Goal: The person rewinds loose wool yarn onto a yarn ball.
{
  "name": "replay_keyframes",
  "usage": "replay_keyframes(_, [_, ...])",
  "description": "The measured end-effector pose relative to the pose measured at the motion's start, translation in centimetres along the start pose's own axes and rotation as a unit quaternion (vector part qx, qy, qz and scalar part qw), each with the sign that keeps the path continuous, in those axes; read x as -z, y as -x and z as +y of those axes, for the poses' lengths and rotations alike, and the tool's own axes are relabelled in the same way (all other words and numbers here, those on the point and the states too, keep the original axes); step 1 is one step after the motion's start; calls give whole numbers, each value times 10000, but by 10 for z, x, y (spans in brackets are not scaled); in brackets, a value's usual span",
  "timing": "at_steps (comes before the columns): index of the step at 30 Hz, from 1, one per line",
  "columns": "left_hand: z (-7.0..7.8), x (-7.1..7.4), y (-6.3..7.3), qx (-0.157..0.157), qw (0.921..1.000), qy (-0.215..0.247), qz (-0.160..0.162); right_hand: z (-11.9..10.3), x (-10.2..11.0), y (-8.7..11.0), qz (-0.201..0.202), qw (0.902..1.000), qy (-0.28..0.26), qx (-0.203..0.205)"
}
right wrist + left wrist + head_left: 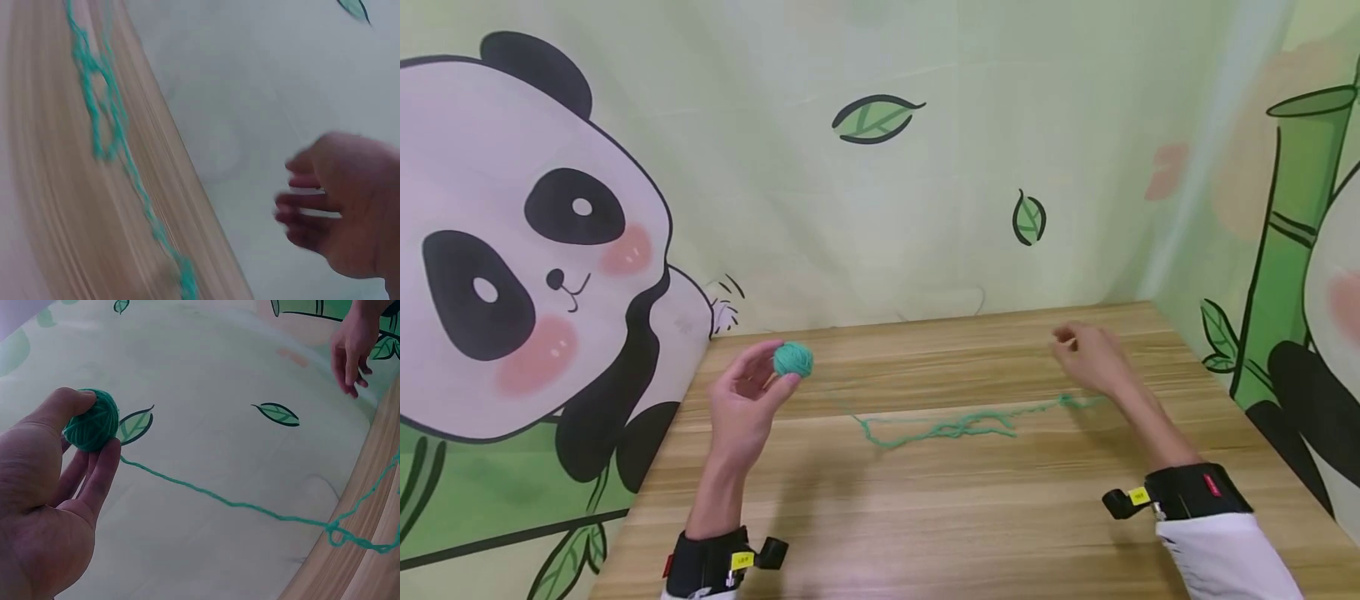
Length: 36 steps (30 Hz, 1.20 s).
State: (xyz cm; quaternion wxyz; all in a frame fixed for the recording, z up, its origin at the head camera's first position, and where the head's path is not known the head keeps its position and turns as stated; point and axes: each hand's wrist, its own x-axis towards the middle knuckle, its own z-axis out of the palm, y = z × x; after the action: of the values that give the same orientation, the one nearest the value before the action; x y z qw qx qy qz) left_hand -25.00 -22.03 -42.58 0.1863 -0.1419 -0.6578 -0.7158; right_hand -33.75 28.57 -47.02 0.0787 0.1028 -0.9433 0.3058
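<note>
A small ball of teal yarn [793,360] is pinched between the thumb and fingers of my left hand [747,408], held up over the left part of the table. From the ball a single strand [231,504] runs down to the right, as the left wrist view shows. It joins a loose, tangled length of yarn [962,427] lying across the middle of the table. My right hand [1093,358] hovers above the right side, its fingers loosely bent with nothing between them. In the right wrist view that hand [344,206] is slightly blurred and apart from the yarn.
The wood-grain table [925,517] is backed by a pale green cloth [962,208] printed with pandas, leaves and bamboo. Both wrists wear black bands [1198,492] with small cameras. The yarn's right end passes beneath the right forearm.
</note>
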Motion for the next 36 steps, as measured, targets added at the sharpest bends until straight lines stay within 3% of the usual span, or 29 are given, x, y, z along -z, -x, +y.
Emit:
replay_keyframes(3, [2,-6,0,-82,9998,107,-131,-39,-31,-3,-917,9879,-1030,715])
replay_keyframes(7, [4,-12,0,-218,9990,212,-327,-88,-75,-1,-2108,9492,-2012,1186])
replay_keyframes(11, [5,-17,1,-323,9979,259,-497,-124,-114,4,-2899,9182,-2250,1493])
replay_keyframes(14, [6,-20,2,-342,9974,336,-540,-140,-134,6,-3042,9121,-2089,1785])
replay_keyframes(18, [6,-18,2,-266,9982,262,-476,-142,-141,5,-2825,9196,-1940,1920])
replay_keyframes(21, [6,-11,0,-123,9997,108,-204,-130,-130,1,-2584,9260,-2177,1686])
replay_keyframes(25, [7,2,-4,34,9996,11,295,-101,-99,-6,-2180,9342,-2492,1327])
replay_keyframes(28, [6,12,-6,36,9982,-21,593,-74,-72,-9,-1812,9462,-2484,1012])
replay_keyframes(33, [2,28,-9,-37,9956,-162,925,-28,-31,-9,-949,9749,-2011,109])
replay_keyframes(36, [0,36,-9,-64,9939,-298,1056,0,-6,-7,-412,9861,-1534,-478])
